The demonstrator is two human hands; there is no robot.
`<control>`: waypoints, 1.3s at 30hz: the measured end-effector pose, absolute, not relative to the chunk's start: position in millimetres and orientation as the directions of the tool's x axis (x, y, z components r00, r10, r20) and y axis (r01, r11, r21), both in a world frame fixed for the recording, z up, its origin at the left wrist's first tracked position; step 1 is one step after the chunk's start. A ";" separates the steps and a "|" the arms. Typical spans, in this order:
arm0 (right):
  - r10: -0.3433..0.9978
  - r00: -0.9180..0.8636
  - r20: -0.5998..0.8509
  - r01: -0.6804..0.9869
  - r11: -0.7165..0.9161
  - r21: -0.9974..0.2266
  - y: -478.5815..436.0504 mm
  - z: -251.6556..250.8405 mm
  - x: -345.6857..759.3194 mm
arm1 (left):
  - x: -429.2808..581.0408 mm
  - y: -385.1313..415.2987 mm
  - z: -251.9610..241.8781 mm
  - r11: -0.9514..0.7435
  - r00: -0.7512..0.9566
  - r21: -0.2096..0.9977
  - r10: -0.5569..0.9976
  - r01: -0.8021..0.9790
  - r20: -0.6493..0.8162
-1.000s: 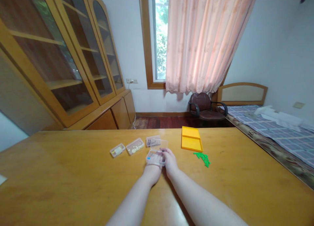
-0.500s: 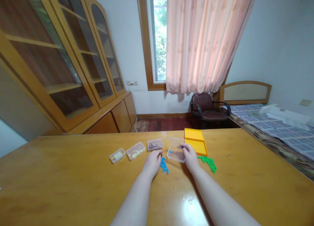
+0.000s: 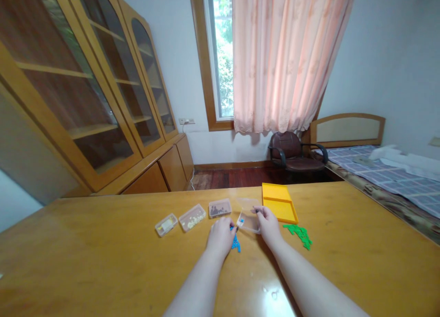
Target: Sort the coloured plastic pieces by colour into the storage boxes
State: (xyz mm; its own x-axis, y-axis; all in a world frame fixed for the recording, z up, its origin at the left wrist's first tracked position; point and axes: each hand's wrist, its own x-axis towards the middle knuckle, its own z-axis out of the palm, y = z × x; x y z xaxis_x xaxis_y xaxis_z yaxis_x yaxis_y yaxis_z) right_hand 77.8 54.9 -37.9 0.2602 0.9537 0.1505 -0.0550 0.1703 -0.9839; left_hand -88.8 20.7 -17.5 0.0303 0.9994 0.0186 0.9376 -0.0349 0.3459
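My right hand holds a small clear plastic box with its lid open, tilted just above the wooden table. One blue piece shows at the box's left edge. My left hand rests on the table beside a small heap of blue pieces, its fingers curled over part of them. Whether it grips any piece is hidden.
Three closed clear boxes lie in a row left of my hands. A yellow tray sits to the right, with a pile of green pieces in front of it. A cabinet, a chair and a bed stand beyond the table.
The clear box went from both hands to my right hand alone and moved right. Blue pieces now lie on the table, and my left hand has come down beside them.
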 end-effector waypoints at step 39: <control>0.968 0.189 0.168 0.067 0.158 -0.985 58.1 -44.8 79.2 | -87.3 23.4 -18.7 0.009 -0.027 0.183 0.995 0.983 0.093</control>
State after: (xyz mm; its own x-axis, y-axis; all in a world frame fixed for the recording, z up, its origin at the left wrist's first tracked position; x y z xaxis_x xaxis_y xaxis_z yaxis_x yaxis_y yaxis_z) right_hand 79.2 58.1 -44.8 0.1887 0.9676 0.1678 0.0671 0.1578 -0.9852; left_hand -87.3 23.4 -18.7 -0.0268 0.9953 0.0934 0.9830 0.0093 0.1833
